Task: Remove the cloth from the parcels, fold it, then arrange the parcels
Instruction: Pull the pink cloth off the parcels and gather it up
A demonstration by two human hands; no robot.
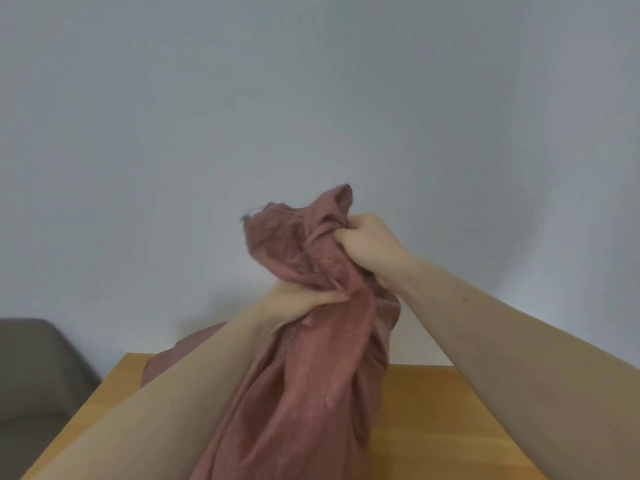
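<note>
A dusty-pink cloth is bunched and lifted high above the wooden table. My right hand clutches its upper part, near a frayed corner that sticks up. Lower and to the left, my left hand grips the cloth from the side. The rest of the fabric hangs down in a thick rope to the bottom of the view. Another fold of it shows behind my left forearm at the table's far edge. No parcels are visible; the cloth and my arms hide the table's middle.
A plain pale wall fills the upper part of the view. A grey-brown upholstered chair stands at the left, beside the table's left edge. Bare wood shows at the table's right side.
</note>
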